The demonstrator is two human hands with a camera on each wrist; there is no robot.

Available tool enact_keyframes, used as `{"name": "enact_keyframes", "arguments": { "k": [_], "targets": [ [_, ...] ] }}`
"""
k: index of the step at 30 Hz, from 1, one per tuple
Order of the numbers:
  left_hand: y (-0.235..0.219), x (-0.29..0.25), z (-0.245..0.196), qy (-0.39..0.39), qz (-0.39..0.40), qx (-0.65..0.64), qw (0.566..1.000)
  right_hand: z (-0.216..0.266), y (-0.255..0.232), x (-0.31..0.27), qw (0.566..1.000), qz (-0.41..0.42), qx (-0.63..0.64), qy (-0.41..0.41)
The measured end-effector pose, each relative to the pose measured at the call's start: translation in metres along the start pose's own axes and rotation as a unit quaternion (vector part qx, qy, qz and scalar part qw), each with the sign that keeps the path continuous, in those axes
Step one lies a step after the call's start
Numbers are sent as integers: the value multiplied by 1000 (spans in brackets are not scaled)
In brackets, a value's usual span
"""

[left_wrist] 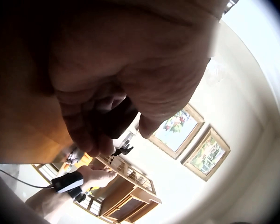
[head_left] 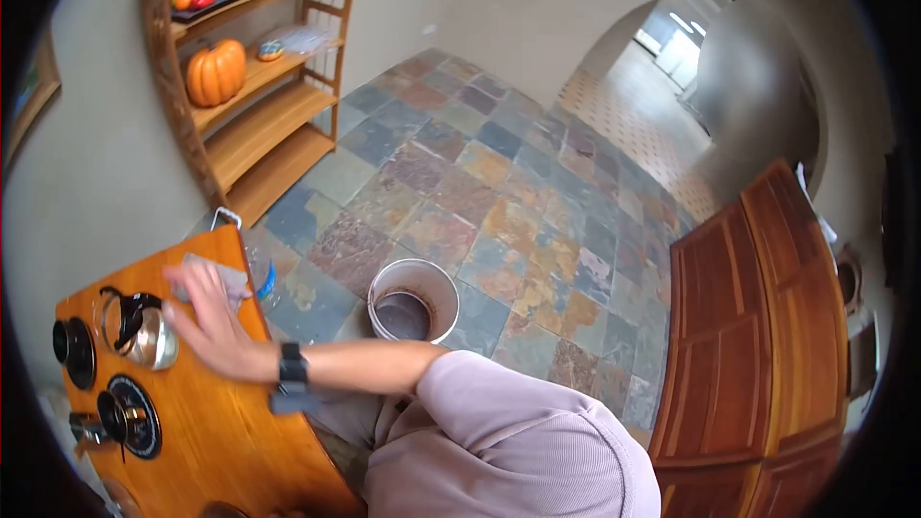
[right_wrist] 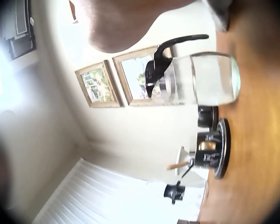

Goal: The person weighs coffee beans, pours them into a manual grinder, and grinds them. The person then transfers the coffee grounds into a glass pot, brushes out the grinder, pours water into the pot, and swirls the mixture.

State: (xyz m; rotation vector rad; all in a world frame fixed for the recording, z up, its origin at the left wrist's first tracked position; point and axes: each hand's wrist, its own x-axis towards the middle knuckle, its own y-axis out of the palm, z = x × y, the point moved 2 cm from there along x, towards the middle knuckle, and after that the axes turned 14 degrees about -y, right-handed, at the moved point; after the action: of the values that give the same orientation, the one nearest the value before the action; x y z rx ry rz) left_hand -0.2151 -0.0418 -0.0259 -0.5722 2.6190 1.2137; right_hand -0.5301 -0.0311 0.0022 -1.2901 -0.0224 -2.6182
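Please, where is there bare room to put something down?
On the table: the wood between the black cup and the edge facing the bucket. On the shelf: its two lowest boards. Crowded: the table's opposite side, around pot and cup.

Slate-tile flr, wd shelves, 2 framed pics, archway

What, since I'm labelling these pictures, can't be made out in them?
Left wrist view: the dark thing in the left hand, lost in shadow.
Right wrist view: the right hand, fingers cut off by the top edge.
Head view: whatever the grey blur, upper right, covers.
Head view: the bucket, contents too dark to tell.
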Motion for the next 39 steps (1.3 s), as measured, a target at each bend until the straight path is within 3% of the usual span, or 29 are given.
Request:
{"name": "enact_keyframes", "arguments": {
  "k": [3,5,7,9,10,12,14,17,20,22,23,24,25,29,31,33,35,37,39],
  "targets": [
    [7,5,3,-45,69,78,993,55,-8,-40,991,69,71,-87],
    [11,7,6,-68,106,127,984,76,18,-82,953,215,179,-119],
    [13,7,8,-81,135,174,972,106,38,-113,893,360,249,-102],
    [15,7,9,-93,157,225,957,121,53,-138,834,472,286,10],
    [17,7,10,-97,168,248,949,121,54,-139,832,474,288,6],
    [18,6,13,-113,181,299,930,130,58,-139,762,592,262,9],
    [18,3,14,-117,169,343,916,128,50,-134,748,614,251,37],
    [11,-10,13,-107,63,391,912,132,38,-135,734,601,301,96],
    [3,-33,17,-103,-122,390,907,126,25,-117,686,668,277,79],
    [9,-57,31,-79,-244,297,920,120,28,-116,655,694,269,127],
    [12,-63,38,-42,-286,227,930,112,32,-125,668,663,312,125],
    [8,-82,53,-19,-353,186,917,118,32,-111,635,680,333,152],
    [6,-93,67,21,-363,161,917,112,36,-123,581,692,362,231],
    [25,-127,108,140,-427,54,892,125,56,-116,501,733,382,258],
    [36,-141,117,185,-462,25,867,138,66,-117,485,737,379,279],
    [37,-152,111,73,-513,145,843,150,84,-123,469,751,395,246],
    [32,-158,91,90,-518,149,838,155,101,-126,490,754,376,226],
    [27,-162,63,-16,-504,223,834,154,111,-124,491,752,386,210],
    [3,-152,60,40,-494,241,835,151,113,-119,509,746,371,216]
  ]
}}
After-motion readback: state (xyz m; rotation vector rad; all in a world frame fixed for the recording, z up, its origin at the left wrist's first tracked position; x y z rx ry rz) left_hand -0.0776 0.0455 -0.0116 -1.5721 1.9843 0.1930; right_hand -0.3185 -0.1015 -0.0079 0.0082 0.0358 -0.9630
